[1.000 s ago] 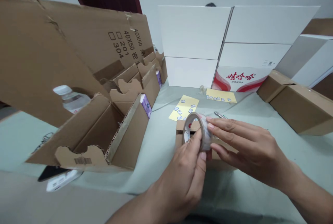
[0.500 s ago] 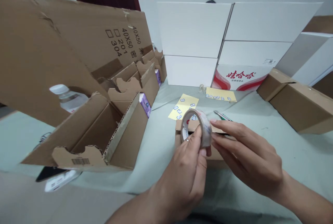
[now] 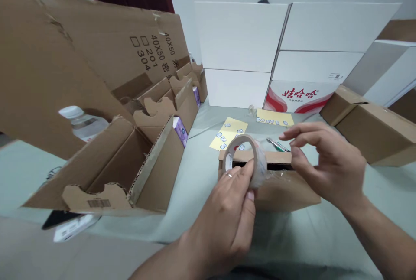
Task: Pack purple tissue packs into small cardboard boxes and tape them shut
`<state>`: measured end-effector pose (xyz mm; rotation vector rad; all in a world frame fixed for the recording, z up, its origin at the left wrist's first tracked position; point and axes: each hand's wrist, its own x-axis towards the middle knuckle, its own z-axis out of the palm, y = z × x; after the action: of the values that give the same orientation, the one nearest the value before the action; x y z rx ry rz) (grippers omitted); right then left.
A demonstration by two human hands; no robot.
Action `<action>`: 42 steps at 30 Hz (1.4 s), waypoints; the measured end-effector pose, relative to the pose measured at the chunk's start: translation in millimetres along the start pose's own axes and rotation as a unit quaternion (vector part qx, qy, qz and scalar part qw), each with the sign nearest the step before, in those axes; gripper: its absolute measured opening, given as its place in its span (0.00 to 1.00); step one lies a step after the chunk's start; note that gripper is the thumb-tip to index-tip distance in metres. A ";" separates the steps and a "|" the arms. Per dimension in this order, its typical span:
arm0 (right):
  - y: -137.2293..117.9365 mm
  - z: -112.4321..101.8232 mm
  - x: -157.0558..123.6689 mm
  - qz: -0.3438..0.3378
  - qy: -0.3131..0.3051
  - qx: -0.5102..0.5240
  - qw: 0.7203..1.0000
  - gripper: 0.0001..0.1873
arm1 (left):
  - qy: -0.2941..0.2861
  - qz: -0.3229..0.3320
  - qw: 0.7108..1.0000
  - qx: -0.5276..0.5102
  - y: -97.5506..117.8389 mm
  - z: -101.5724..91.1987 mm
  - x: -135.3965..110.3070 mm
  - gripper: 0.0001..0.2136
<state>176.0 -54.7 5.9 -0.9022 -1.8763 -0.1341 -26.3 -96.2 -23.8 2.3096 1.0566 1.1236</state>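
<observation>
Clear tape roll stands upright on its edge in the left hand, just above a small cardboard box, with the left fingers clamped around its rim. A clear strip runs from the roll onto the box's front face. The right hand hovers just beside the roll, over the box, its fingers spread apart and touching nothing. Tweezers lie on the surface just behind the box, near two yellow sticker sheets. To the left stands a divided cardboard carton; white flat boxes are stacked beyond.
</observation>
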 end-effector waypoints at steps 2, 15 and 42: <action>6.0 -1.0 0.2 0.062 -0.021 0.116 0.991 0.07 | 0.020 0.026 0.999 0.010 -4.6 0.3 0.2 0.24; -4.3 10.0 -3.5 0.119 -0.072 0.232 0.963 0.04 | 0.012 0.023 0.998 0.061 -5.6 -4.1 10.0 0.20; 42.1 19.4 -26.6 0.192 -0.090 0.280 0.936 0.06 | 0.057 -0.183 0.981 0.000 -35.1 8.6 37.0 0.05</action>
<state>194.1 -29.6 -37.7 -0.8717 -1.7204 0.7119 -21.0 -45.2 -30.9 1.9574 1.4506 1.1131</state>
